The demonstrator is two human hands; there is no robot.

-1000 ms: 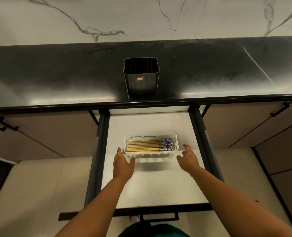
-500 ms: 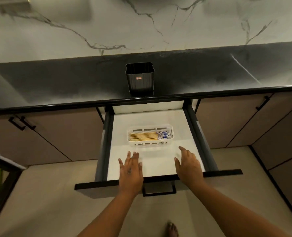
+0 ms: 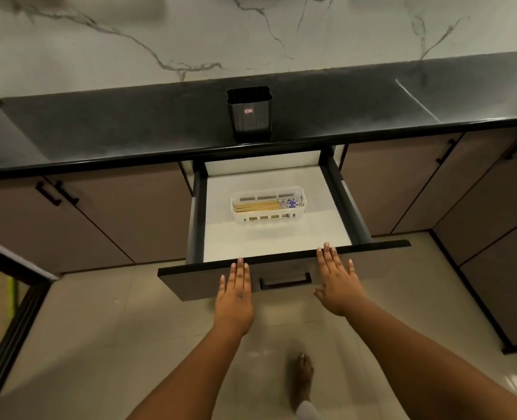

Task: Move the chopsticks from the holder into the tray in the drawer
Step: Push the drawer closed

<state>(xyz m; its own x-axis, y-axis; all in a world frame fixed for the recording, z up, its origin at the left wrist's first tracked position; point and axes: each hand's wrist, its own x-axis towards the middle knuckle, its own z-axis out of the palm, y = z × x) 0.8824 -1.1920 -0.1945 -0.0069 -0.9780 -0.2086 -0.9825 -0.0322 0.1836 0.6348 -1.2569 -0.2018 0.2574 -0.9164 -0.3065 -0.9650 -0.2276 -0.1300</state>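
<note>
Head view showed a marble wall [image 3: 99, 31] behind a long black table [image 3: 99, 131], with brown cabinets [image 3: 114, 213] below it and a pale tiled floor [image 3: 99, 344] underneath. From the middle of the cabinets 1 drawer [image 3: 281, 269] stood pulled out, its white floor lit and its dark front panel nearest the camera.

On the table, just behind the drawer, stood the dark holder [image 3: 249, 115]; its mouth looked bare, with no sticks rising from it. Inside the drawer sat a white slotted tray [image 3: 268, 219], well back from the front panel. The chopsticks [image 3: 266, 205] lay flat in that tray as 1 bundle, their blue patterned ends toward the right.

The left hand [image 3: 236, 294] lay flat, fingers straight, on the drawer front left of the handle [image 3: 285, 281], holding nothing. The right hand [image 3: 336, 278] was likewise flat and released against the panel on the other side, fingertips at its top edge.

By this evidence the moving was done: the sticks were out of the holder and in the tray. What probably remained was only pushing the drawer closed, for which both palms seemed placed.
</note>
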